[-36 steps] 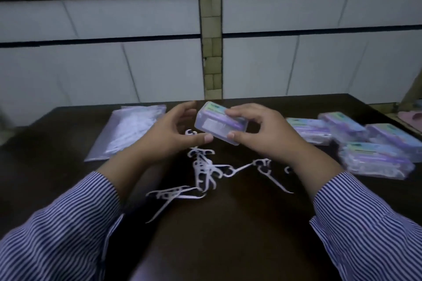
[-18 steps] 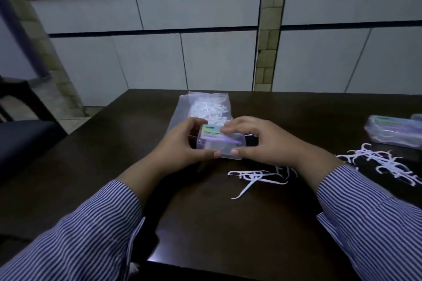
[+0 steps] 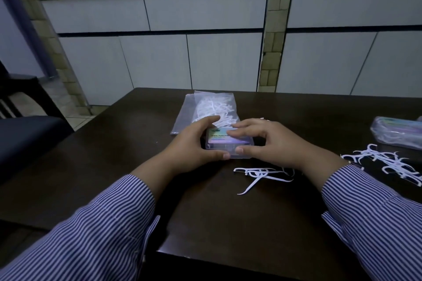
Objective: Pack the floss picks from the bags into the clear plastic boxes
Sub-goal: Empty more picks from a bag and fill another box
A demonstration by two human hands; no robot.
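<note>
Head cam view, pretty dim lighting: both hands are wrapped around one clear plastic box (image 3: pixel 225 143) sitting on the dark bench (image 3: pixel 114 166). The left hand (image 3: pixel 194 143) grips its left end with the thumb along the near edge, and the right hand (image 3: pixel 271 143) has its fingers curled over the labelled lid with the thumb on the near edge too. Right behind the box, touching or nearly so, there's a clear bag (image 3: pixel 205 109) full of white floss picks. A small loose bunch of floss picks (image 3: pixel 260 173) lies on the bench just below the right wrist, and another scattered pile (image 3: pixel 386 162) is off to the right. Past that pile, at the right edge, a second box (image 3: pixel 397 132) lies on the bench. Striped sleeves (image 3: pixel 91 235) on both arms, dark chair (image 3: pixel 22 132) on the left.
</note>
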